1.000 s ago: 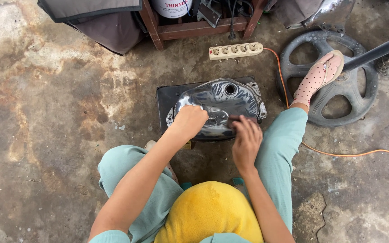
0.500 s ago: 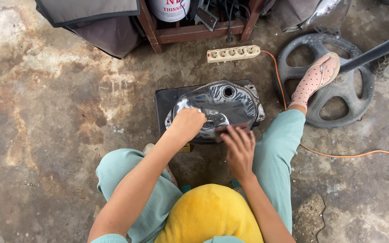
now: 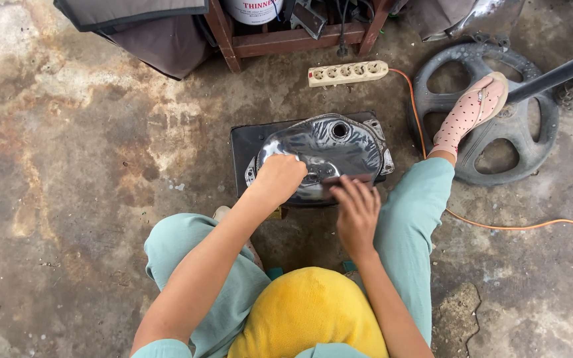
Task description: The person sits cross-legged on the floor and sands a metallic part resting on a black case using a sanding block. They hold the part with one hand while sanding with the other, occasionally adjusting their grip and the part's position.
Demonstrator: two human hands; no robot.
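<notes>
The metal fuel tank (image 3: 329, 149) is lying on a dark square stand (image 3: 243, 142) on the concrete floor (image 3: 87, 199), just below the white power strip (image 3: 347, 73). The left hand (image 3: 278, 179) is resting clenched on the near left part of the tank, holding it. The right hand (image 3: 356, 212) is pressing flat fingers on a dark sanding pad (image 3: 343, 182) against the tank's near edge. A black wheel (image 3: 492, 113) is lying to the right of the tank, under the person's foot (image 3: 472, 109).
</notes>
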